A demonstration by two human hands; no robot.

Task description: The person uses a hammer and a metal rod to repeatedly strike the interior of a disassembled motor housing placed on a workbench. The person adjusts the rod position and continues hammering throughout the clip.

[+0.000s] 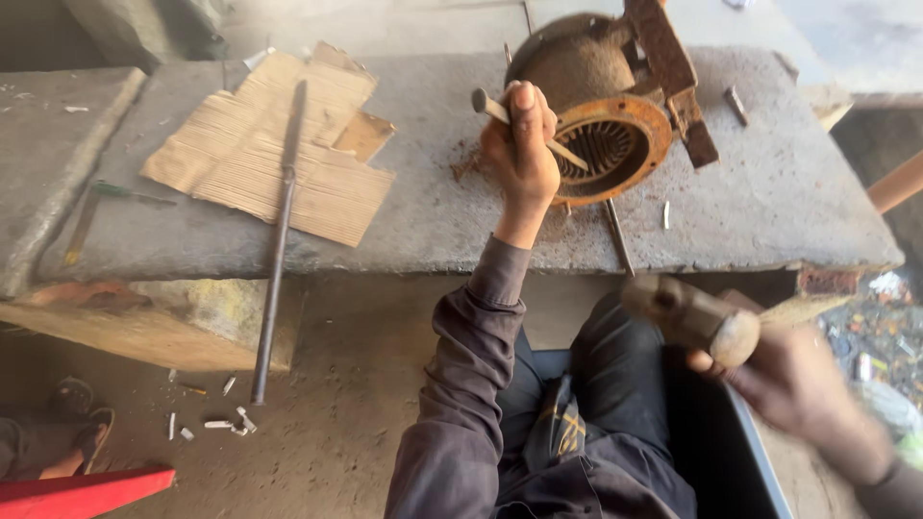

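Rough grey stone forms the tabletop [769, 202], set over a dusty floor [336, 384]. On it lies a rusty round metal housing [601, 106] with a ribbed orange ring facing the person and a rusted flat bar across its top. The left hand [522, 144] is closed in a fist around a chisel [524, 127], whose tip rests at the ring's near rim. The right hand [798, 384], blurred, is closed around the handle of a hammer [692, 317], held low over the person's lap, well apart from the housing. To the left, torn cardboard [260, 144] lies on the tabletop, and a long metal rod [279, 231] runs across it and down to the floor.
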